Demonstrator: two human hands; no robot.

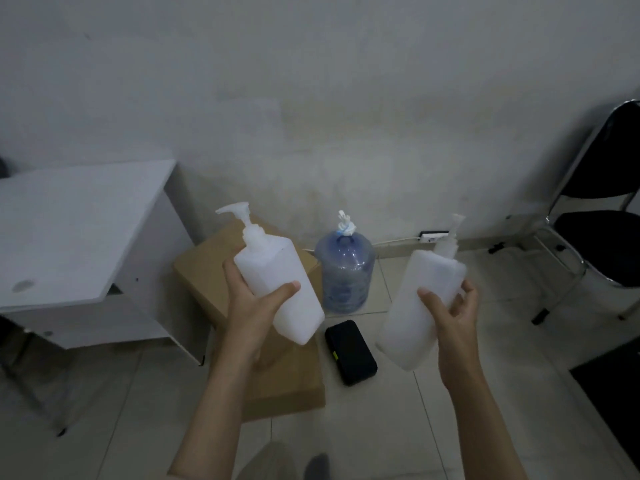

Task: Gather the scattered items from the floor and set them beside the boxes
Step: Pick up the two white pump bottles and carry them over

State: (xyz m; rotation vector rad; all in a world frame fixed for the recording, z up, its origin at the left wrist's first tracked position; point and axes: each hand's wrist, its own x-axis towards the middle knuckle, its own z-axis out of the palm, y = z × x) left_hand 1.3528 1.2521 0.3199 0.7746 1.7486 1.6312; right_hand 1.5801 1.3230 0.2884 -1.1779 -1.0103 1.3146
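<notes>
My left hand (pixel 254 308) grips a white square pump bottle (pixel 277 271), held in the air and tilted left over the brown cardboard boxes (pixel 204 275). My right hand (pixel 450 313) grips a second white pump bottle (pixel 420 306), tilted right above the tiled floor. The boxes are stacked against the wall, beside a white desk. A black case (pixel 350 353) lies on the floor just right of the boxes. A blue water jug (pixel 344 271) stands behind the case, against the wall.
A white desk (pixel 76 233) stands at the left, its side panel touching the boxes. A black folding chair (pixel 599 216) is at the right wall. A dark mat (pixel 613 386) covers the floor at the lower right. A power strip (pixel 433 235) lies by the wall.
</notes>
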